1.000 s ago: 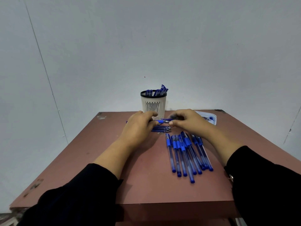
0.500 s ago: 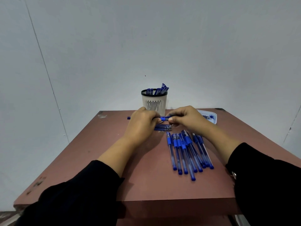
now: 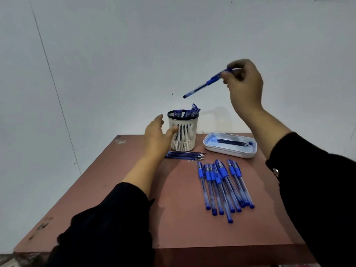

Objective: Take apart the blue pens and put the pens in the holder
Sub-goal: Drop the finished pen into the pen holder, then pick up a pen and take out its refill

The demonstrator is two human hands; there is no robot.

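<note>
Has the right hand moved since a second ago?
Yes. The right hand has risen from the table in front of the pen holder to up above and right of it, pinching a blue pen.

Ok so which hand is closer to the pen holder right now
Left. The left hand is open right beside the pen holder, thumb at its slatted wall. The right hand is raised well above and to its right, pinching a blue pen.

holder behind refills, tray right — pens in front
</note>
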